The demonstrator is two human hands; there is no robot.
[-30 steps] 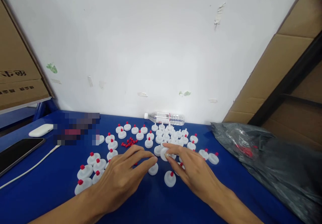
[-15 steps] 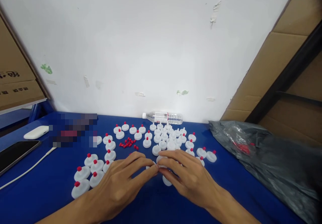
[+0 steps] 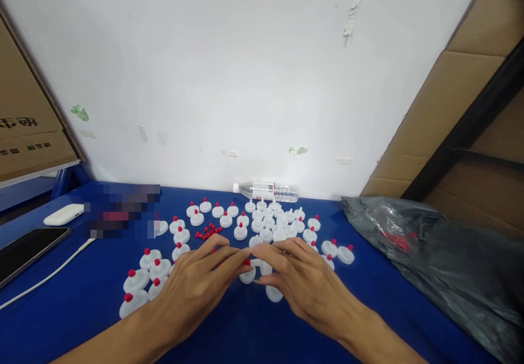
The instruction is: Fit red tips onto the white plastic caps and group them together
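Note:
My left hand (image 3: pixel 204 279) reaches over the table, its fingertips closed around a small red cap (image 3: pixel 246 263). This red cap sits on the nozzle of a round white lid (image 3: pixel 247 276). Opposite, my right hand (image 3: pixel 309 282) has its thumb apart from its fingers, and its index fingertip meets the left fingertips above the lid. Another white lid (image 3: pixel 274 293) lies under the right thumb. A whitish piece (image 3: pixel 266 268) shows between the right fingers and thumb; the hand partly covers it. Loose red caps (image 3: pixel 210 230) lie in a small heap beyond the left hand.
Several white lids with red caps (image 3: pixel 136 280) stand at the left, and bare-nozzled lids (image 3: pixel 268 222) cluster behind my hands. A plastic bottle (image 3: pixel 266 191) lies by the wall. A grey plastic bag (image 3: pixel 442 260) covers the right side; a phone (image 3: pixel 33 252) lies left.
My fingertips have moved slightly left and up. The right thumb has parted from the fingers, and the red cap on its white lid now shows under the left fingertips.

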